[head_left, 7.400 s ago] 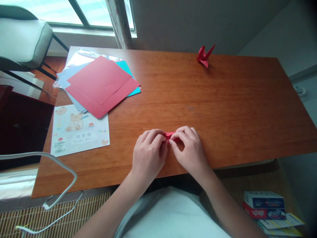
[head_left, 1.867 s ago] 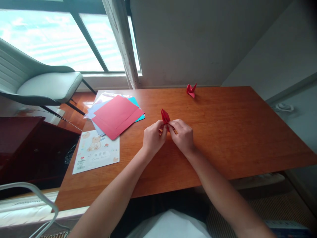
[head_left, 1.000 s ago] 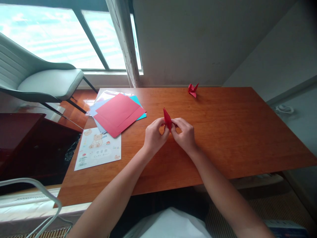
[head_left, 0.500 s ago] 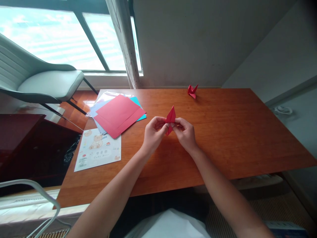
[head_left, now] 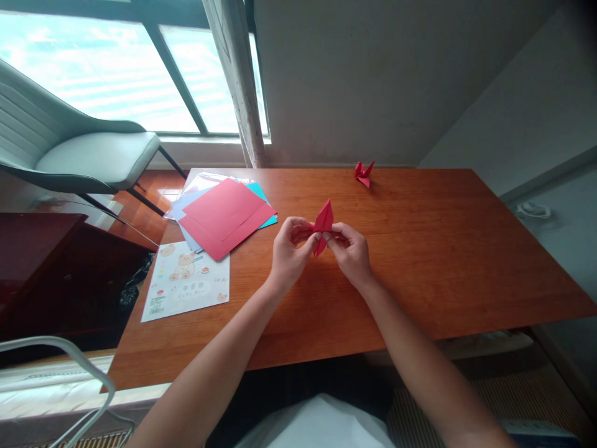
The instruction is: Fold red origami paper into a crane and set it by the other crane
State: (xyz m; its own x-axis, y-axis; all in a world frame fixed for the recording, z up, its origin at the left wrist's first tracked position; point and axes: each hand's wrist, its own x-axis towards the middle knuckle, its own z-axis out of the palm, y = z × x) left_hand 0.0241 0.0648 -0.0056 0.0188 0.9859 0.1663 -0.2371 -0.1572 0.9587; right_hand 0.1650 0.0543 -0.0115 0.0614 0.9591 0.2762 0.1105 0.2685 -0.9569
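A small piece of folded red origami paper [head_left: 324, 218] is held upright above the table, with one pointed tip up and another pointing down below the fingers. My left hand [head_left: 293, 244] pinches its left side between thumb and fingers. From the right, my right hand [head_left: 349, 247] pinches the other side, and the two thumbs nearly meet at the front. The fingertips behind the paper are partly hidden. At the table's far edge stands a finished red paper crane [head_left: 363, 174], apart from both hands.
Red sheets [head_left: 224, 214] lie over lilac and blue paper on the left of the wooden table [head_left: 443, 249]. A white cover with a bear drawing [head_left: 186, 286] lies in front of them. A chair [head_left: 97, 155] stands by the window; a white curved frame [head_left: 88, 367] is lower left.
Both hands keep their pinch on the folded red paper, which has barely moved. The whole view has shifted very slightly.
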